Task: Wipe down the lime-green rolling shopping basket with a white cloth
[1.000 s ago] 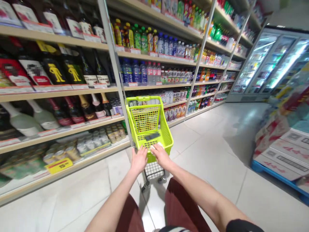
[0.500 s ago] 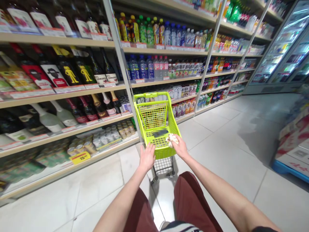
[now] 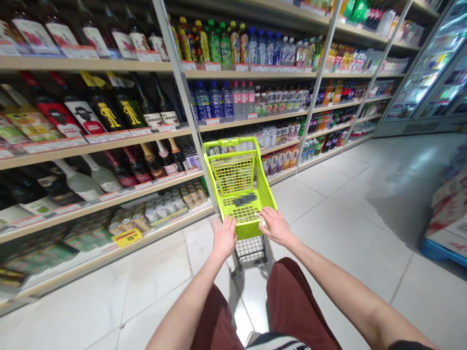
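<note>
A lime-green shopping cart [image 3: 268, 194] stands in front of me beside the shelves, with a dark blurred-out item [image 3: 244, 199] lying in its basket. My left hand [image 3: 224, 236] lies at the near left rim with its fingers stretched out and a little apart. At the near right rim, my right hand [image 3: 276, 227] is closed over a crumpled white cloth [image 3: 261, 221] with darker marks. Most of that cloth is hidden under the fingers, palm turned down against the rim.
On the left are shelves [image 3: 95, 141] of bottles and cans, with a yellow price sign [image 3: 127, 237] low down. Drink bottles [image 3: 215, 99] line the shelves ahead. Glass-door fridges [image 3: 423, 92] stand far right. Boxes on a blue pallet [image 3: 441, 253] sit at the right edge of the tiled floor [image 3: 339, 233].
My right hand has turned palm down and settled on the cart's near rim, covering most of the cloth. My left hand stays at the rim. The view has shifted slightly.
</note>
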{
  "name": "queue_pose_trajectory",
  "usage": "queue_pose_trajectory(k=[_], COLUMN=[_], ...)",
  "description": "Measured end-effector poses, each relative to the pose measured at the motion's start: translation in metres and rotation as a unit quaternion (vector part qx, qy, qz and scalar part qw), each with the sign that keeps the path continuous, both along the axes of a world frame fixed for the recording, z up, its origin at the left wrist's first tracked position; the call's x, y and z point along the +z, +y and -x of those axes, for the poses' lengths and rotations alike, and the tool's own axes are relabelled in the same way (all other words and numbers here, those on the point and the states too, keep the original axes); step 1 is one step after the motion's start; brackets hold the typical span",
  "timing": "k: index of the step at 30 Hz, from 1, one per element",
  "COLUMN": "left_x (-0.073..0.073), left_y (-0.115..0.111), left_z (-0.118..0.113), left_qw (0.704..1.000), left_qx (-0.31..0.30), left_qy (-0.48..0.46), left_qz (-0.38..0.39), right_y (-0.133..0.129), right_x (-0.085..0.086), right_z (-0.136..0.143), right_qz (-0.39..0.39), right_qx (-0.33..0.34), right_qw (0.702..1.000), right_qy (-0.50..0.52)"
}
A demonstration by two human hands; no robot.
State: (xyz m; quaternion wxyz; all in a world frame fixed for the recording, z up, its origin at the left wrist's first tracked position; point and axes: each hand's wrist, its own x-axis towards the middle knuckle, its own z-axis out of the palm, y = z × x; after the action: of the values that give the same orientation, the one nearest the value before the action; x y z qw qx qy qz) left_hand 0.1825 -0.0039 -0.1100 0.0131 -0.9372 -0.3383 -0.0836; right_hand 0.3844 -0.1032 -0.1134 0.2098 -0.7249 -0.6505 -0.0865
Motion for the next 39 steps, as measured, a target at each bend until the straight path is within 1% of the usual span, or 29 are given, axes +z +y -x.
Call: queue_pose_trajectory(k=[3,5,7,10,12,13,14,16,19,21,23,25,28,30,34,36,39], left_x=[0.0,0.0,0.0,0.0,0.0,0.0,0.0,-0.001,-0.002,-0.003,-0.004,-0.004,-0.002,-0.001,-0.001,-0.001,-0.002], left_y=[-0.001,-0.002,-0.002,-0.001,0.001,0.001,0.002,0.002,0.001,0.001,0.0,0.0,-0.001,-0.002,-0.003,-0.003,-0.003], left_z=[-0.002,-0.003,-0.004,-0.003,0.0,0.001,0.002,0.003,0.002,0.001,-0.001,-0.001,0.0,0.001,0.0,-0.001,-0.002], left_qw=[1.0,1.0,1.0,1.0,1.0,1.0,1.0,1.0,1.0,1.0,1.0,1.0,1.0,1.0,1.0,1.0,1.0], left_qx=[0.006,0.012,0.016,0.012,0.005,0.002,0.001,0.0,0.003,0.006,0.007,0.006,0.008,0.011,0.018,0.022,0.029], left_qy=[0.002,0.005,0.006,0.006,0.005,0.005,0.006,0.006,0.003,-0.001,-0.003,-0.005,-0.007,-0.006,-0.006,-0.009,-0.011], left_qz=[0.003,0.002,0.0,-0.003,-0.008,-0.01,-0.011,-0.011,-0.007,-0.001,0.004,0.004,0.001,0.002,0.002,0.002,0.0], right_y=[0.006,0.015,0.026,0.037,0.037,0.034,0.03,0.018,0.003,-0.001,0.002,0.007,0.015,0.018,0.019,0.022,0.033], right_x=[0.004,0.006,0.007,0.005,0.003,0.003,0.002,0.0,0.002,0.008,0.018,0.028,0.036,0.032,0.017,0.013,0.011], right_z=[0.0,0.01,0.027,0.053,0.058,0.055,0.048,0.028,-0.001,-0.01,-0.01,-0.006,0.0,0.003,0.012,0.019,0.038], right_qz=[0.031,0.04,0.031,0.009,0.01,0.016,0.021,0.023,-0.008,-0.05,-0.075,-0.051,0.038,0.057,0.037,0.042,0.047], right_qx=[-0.005,0.006,0.038,0.101,0.119,0.114,0.099,0.042,-0.022,-0.051,-0.099,-0.146,-0.176,-0.161,-0.076,-0.054,-0.009], right_qw=[0.999,0.999,0.998,0.994,0.993,0.993,0.995,0.999,0.999,0.995,0.984,0.975,0.972,0.979,0.996,0.997,0.996], right_qy=[0.008,0.031,0.044,0.03,0.006,-0.006,-0.015,-0.015,0.026,0.076,0.129,0.163,0.15,0.107,0.032,0.034,0.074])
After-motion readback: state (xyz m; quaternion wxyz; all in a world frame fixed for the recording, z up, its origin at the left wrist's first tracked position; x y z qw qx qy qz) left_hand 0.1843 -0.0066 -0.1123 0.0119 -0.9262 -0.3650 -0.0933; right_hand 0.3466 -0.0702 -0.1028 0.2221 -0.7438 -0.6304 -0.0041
